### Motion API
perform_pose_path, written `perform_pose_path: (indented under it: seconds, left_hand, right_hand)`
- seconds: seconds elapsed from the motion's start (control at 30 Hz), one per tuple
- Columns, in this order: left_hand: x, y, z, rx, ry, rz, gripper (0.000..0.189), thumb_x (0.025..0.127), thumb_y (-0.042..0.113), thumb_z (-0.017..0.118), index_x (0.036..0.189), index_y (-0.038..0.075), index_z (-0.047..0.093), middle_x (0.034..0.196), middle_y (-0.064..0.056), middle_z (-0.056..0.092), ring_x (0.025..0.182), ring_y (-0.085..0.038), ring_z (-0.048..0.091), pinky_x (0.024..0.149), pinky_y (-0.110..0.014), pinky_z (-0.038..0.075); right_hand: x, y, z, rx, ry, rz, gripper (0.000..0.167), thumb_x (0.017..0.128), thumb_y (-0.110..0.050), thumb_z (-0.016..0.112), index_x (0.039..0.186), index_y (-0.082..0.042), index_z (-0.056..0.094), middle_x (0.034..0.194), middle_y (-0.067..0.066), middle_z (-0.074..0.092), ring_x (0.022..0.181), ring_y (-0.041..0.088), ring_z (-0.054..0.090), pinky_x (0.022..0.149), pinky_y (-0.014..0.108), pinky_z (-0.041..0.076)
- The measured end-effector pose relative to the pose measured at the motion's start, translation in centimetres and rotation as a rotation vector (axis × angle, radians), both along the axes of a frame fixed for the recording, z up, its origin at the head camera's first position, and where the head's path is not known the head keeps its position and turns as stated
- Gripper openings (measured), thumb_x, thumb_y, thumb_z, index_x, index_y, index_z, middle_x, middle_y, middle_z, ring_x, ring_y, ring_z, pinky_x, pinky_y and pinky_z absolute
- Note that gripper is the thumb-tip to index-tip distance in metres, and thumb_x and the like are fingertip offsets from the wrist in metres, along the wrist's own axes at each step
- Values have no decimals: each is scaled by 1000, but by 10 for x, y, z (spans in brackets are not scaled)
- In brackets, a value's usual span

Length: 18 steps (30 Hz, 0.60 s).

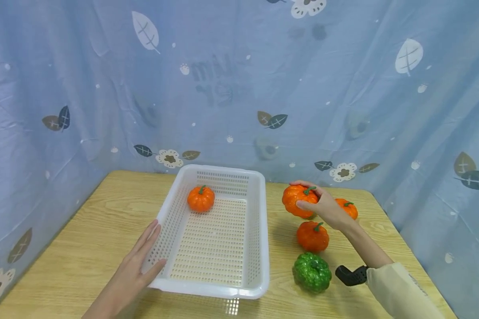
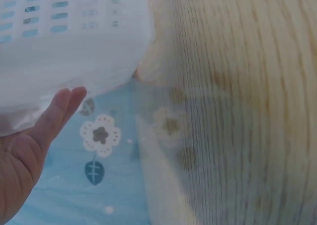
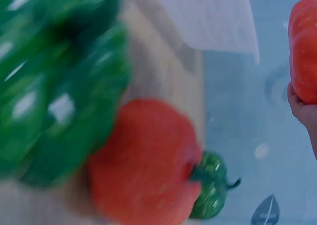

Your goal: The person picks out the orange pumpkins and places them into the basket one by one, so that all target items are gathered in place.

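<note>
My right hand (image 1: 327,206) grips an orange toy pumpkin (image 1: 295,199) with a green stem, raised above the table right of the white basket (image 1: 259,230). The right wrist view has this held pumpkin (image 3: 304,51) at its right edge. Against the basket's left rim lies my left hand (image 1: 137,261), its fingers straight; the left wrist view has the hand (image 2: 34,140) beside the basket wall (image 2: 74,61). One small orange pumpkin (image 1: 201,199) sits inside the basket, toward its back left. Below the held pumpkin stand another orange pumpkin (image 1: 312,237) and a green pumpkin (image 1: 312,272).
A further orange pumpkin (image 1: 348,209) is partly hidden behind my right forearm. A small green pumpkin (image 3: 210,188) shows behind the orange one in the right wrist view. The wooden table (image 1: 104,221) meets a blue patterned curtain (image 1: 231,88) at the back and sides.
</note>
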State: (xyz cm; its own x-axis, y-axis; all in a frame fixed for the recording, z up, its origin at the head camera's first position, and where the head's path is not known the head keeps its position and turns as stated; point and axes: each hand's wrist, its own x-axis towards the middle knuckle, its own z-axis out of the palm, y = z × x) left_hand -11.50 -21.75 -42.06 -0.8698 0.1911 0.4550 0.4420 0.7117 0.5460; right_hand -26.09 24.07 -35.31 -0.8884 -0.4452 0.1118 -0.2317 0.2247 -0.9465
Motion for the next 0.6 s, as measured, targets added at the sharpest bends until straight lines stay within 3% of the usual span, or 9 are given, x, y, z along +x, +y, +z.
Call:
perform_pose_path:
  seconds: [0.13, 0.23, 0.33, 0.5, 0.57, 0.6]
  left_hand:
    - [0, 0, 1, -5, -8, 4, 76, 88, 16, 69, 151, 9, 28, 159, -2, 17, 138, -31, 29, 106, -5, 12]
    - [0, 0, 2, -8, -36, 13, 75, 89, 17, 68, 151, 9, 28, 159, -3, 17, 135, -39, 33, 112, -30, 27]
    - [0, 0, 3, -9, -60, 21, 75, 89, 18, 68, 152, 10, 27, 159, -2, 17, 134, -43, 34, 100, -56, 35]
    - [1, 1, 4, -10, -68, 24, 74, 90, 19, 67, 152, 9, 27, 159, -2, 17, 135, -42, 33, 109, -40, 31]
    - [2, 1, 4, -9, -72, 24, 74, 90, 19, 66, 151, 8, 27, 159, -3, 17, 135, -42, 32, 110, -40, 30]
    - [2, 2, 4, -9, -78, 24, 74, 90, 19, 66, 152, 9, 27, 159, -4, 17, 135, -42, 32, 108, -46, 32]
  right_hand:
    - [-13, -21, 7, -44, 10, 36, 51, 92, -8, 63, 141, -10, 45, 131, 8, 51, 104, 22, 59, 81, 35, 58]
    - [-22, -36, 10, -55, 15, 66, 51, 92, -8, 63, 140, -10, 46, 129, 11, 53, 104, 24, 59, 81, 35, 58]
    - [-30, -51, 12, -56, 11, 97, 52, 92, -11, 64, 140, -8, 45, 128, 12, 53, 104, 25, 59, 81, 34, 57]
    - [-41, -76, 11, -79, -30, 140, 54, 91, -9, 65, 141, -7, 45, 126, 15, 53, 104, 26, 58, 81, 34, 57]
    - [-44, -84, 8, -90, -46, 157, 54, 91, -7, 64, 141, -6, 44, 127, 16, 53, 103, 26, 58, 81, 34, 57]
    - [-46, -88, 7, -96, -57, 166, 55, 90, -5, 64, 141, -6, 44, 128, 17, 53, 103, 25, 58, 81, 33, 57]
